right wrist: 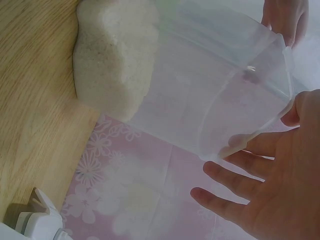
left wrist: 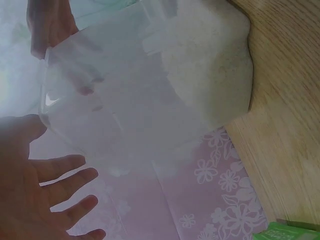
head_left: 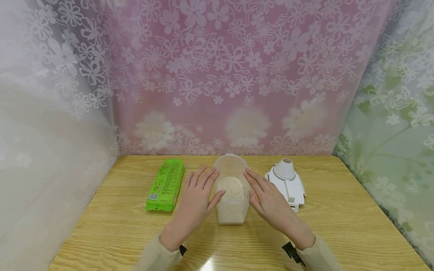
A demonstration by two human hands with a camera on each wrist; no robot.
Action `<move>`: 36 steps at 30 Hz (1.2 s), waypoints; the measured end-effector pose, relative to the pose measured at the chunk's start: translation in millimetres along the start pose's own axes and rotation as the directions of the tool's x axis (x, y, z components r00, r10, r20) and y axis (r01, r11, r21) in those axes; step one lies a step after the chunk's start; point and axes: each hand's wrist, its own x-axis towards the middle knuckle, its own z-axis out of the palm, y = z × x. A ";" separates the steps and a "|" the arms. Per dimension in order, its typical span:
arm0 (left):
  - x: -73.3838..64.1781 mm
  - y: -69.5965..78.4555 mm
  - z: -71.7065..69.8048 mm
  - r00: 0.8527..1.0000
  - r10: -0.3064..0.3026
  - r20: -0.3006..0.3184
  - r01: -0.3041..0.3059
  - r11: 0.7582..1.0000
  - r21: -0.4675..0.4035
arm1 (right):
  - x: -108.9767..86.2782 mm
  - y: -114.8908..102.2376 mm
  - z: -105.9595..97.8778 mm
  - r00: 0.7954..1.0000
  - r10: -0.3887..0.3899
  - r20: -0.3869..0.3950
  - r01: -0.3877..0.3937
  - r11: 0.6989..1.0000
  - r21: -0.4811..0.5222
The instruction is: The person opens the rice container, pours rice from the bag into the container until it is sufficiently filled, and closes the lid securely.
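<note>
A tall translucent plastic container (head_left: 232,210) with white rice (head_left: 232,187) in its lower part stands upright between both hands. My left hand (head_left: 196,199) is at its left side, fingers spread and nearly straight. In the left wrist view, the thumb of my left hand (left wrist: 30,180) lies right at the container's rim (left wrist: 44,95). On the other side is my right hand (head_left: 271,201), its fingers extended. The right wrist view has the thumb of my right hand (right wrist: 270,175) at the rim and a fingertip (right wrist: 237,142) overlapping the clear wall.
On the left of the wooden table (head_left: 112,222) lies a bright green printed packet (head_left: 166,185). A white plastic piece with a cone-shaped spout (head_left: 286,180) lies on the right. Floral curtains (head_left: 223,75) hang behind the table and along both sides.
</note>
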 end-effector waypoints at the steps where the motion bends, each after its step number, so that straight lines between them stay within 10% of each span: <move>1: -0.4 0.3 0.8 1.000 -0.007 0.008 0.007 1.000 0.013 | 0.1 0.0 0.0 1.000 -0.002 -0.002 0.002 1.000 0.000; 36: -4.5 -0.8 10.4 0.997 -0.075 0.029 0.076 0.997 -0.019 | 1.2 0.4 0.7 1.000 -0.019 -0.022 0.019 1.000 -0.008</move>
